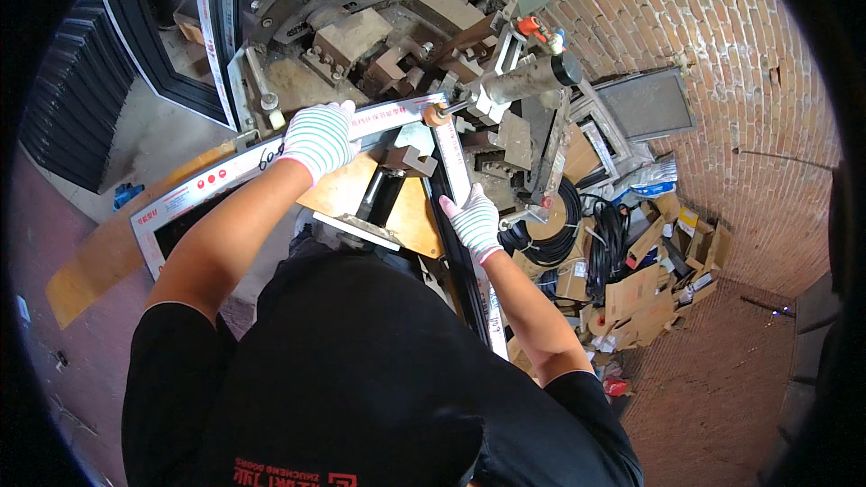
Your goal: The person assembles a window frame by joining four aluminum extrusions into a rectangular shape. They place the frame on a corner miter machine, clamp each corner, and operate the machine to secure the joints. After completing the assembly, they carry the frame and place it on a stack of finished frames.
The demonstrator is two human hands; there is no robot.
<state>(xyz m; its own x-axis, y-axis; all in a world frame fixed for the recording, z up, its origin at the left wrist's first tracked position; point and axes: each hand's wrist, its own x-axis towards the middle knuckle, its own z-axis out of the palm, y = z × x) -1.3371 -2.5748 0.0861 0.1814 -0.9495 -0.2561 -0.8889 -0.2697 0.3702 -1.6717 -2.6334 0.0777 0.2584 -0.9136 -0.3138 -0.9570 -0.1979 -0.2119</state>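
Note:
A dark door or window frame (388, 119) covered in white protective film lies over the machine bench, one corner under a round copper-coloured pad (436, 114). That pad sits on the rod of a grey cylinder (523, 81); I cannot tell whether it presses on the frame. My left hand (320, 140), in a white glove with green stripes, closes over the long rail left of the corner. Gloved the same way, my right hand (474, 221) grips the rail that runs from the corner toward me. A notched metal block (408, 162) stands inside the corner.
Heavy machine blocks (352, 36) fill the far side. Another dark frame (167, 63) stands at the far left beside stacked black profiles (68, 81). Cardboard scraps (636, 293) and coiled black strips (609, 248) lie at right, near a brick wall (722, 54).

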